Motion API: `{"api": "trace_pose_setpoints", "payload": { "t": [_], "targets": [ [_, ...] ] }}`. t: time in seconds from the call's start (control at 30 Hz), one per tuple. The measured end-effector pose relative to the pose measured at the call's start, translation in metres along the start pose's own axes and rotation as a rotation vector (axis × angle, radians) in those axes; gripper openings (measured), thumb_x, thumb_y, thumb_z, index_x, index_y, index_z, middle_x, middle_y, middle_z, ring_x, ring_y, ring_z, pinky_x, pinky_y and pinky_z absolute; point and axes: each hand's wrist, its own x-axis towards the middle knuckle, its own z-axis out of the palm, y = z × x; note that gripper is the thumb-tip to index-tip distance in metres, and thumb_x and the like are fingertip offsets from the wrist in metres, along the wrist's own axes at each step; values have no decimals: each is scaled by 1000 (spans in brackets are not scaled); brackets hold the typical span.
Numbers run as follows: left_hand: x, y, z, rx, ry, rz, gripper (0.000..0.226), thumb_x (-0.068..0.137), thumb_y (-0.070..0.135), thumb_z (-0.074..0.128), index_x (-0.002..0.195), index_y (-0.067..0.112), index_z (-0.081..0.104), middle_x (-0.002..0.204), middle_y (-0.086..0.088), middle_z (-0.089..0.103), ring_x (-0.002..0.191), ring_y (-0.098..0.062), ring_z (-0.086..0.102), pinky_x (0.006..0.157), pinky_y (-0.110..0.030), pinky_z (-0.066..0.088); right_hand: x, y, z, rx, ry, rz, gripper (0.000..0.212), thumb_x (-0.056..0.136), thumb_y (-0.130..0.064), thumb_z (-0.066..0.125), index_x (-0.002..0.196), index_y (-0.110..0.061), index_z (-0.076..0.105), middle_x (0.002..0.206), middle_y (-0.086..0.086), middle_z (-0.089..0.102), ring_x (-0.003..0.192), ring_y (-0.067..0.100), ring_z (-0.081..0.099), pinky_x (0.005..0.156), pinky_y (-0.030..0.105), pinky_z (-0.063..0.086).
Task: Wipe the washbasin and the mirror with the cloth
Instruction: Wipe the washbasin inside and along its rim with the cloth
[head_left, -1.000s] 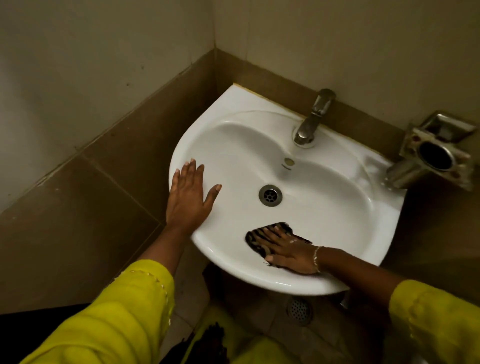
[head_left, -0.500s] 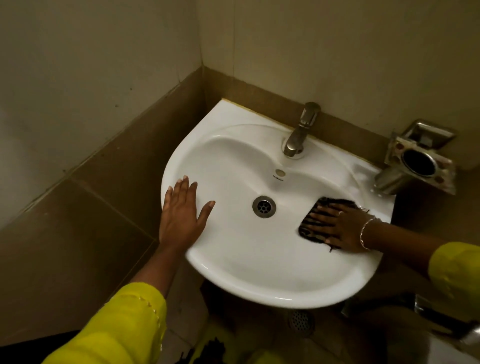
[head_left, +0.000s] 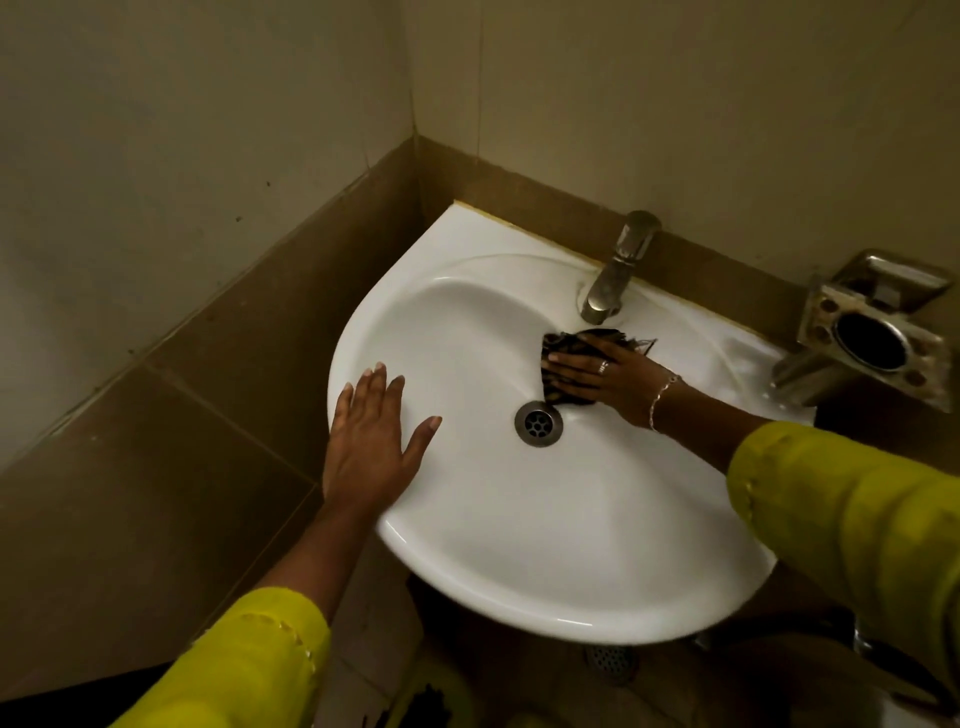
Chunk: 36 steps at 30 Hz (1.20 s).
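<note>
A white corner washbasin (head_left: 519, 561) fills the middle of the head view. My right hand (head_left: 602, 371) lies flat on a dark patterned cloth (head_left: 563, 340) and presses it against the back slope of the bowl, just below the tap and above the drain (head_left: 538, 423). My left hand (head_left: 371, 447) rests flat on the basin's left rim, fingers spread, holding nothing. No mirror is in view.
A steel tap (head_left: 618, 267) stands at the basin's back edge. A metal soap and tumbler holder (head_left: 872, 332) is fixed to the wall at the right. Brown tiled walls close in at the left and back. A floor drain (head_left: 610, 661) lies under the basin.
My right hand has carried the cloth from the front of the bowl, round the right side, up to the back slope under the tap. My left hand has stayed on the left rim.
</note>
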Motion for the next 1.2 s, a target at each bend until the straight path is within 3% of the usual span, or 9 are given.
{"api": "trace_pose_setpoints", "payload": {
  "t": [0.17,0.3,0.37,0.47,0.53,0.63,0.73,0.97,1.2],
  "targets": [
    [-2,-1,-1,-12,0,0,88,81,66,11,142,7,35,154,-15,25,145,-24,20,117,-34,2,-6,-10,-1,-84,-97,-12,61,64,-17,60,124,-25,58,137,-5,51,129,17,45,111,49,-3],
    [-1,0,-1,-9,0,-5,89,80,66,10,143,8,34,155,-14,24,145,-23,18,118,-34,2,-27,-28,18,44,80,-19,52,88,-4,23,108,-15,70,118,5,66,109,26,62,114,44,1],
    [-1,0,-1,2,-5,-4,89,80,66,9,143,7,34,155,-14,23,145,-23,18,118,-34,1,-37,-41,14,192,37,51,48,91,-7,26,113,-17,66,119,8,65,109,29,62,114,45,3],
    [-1,-1,0,9,-8,-6,89,80,66,10,143,7,35,154,-15,24,145,-23,19,118,-35,3,-45,-60,11,462,-280,45,61,90,-26,42,146,-19,20,153,16,21,139,36,22,112,51,4],
    [0,-1,1,13,-10,-3,89,80,66,11,141,6,37,153,-16,27,144,-25,21,118,-37,4,-50,-68,3,630,-564,26,61,99,-40,26,147,-24,-7,156,10,-9,143,33,-5,112,50,4],
    [0,1,0,19,-9,1,89,80,66,11,140,6,39,152,-17,29,143,-25,23,118,-37,4,-50,-84,-5,798,-591,-102,72,85,-65,-10,144,-25,-18,155,11,-16,142,34,-14,115,50,1],
    [0,1,-1,27,-12,3,89,80,67,10,140,8,39,152,-15,30,144,-24,23,118,-36,4,-44,-107,-16,1000,-406,-254,93,50,-77,-38,130,-30,-37,155,13,-12,141,34,-16,115,49,-3],
    [-1,2,-2,15,-3,15,89,82,68,9,139,8,40,151,-15,33,143,-23,25,118,-37,5,3,-132,-69,1446,32,-307,77,83,-68,-3,140,-17,-6,150,3,-11,139,14,-20,108,20,-24],
    [-1,3,-7,-7,-12,21,83,90,64,8,132,6,50,144,-20,42,139,-33,32,113,-32,5,97,-141,-82,1245,352,-53,55,99,-42,6,147,-18,17,154,17,17,144,25,-3,113,52,10]
  ]
}}
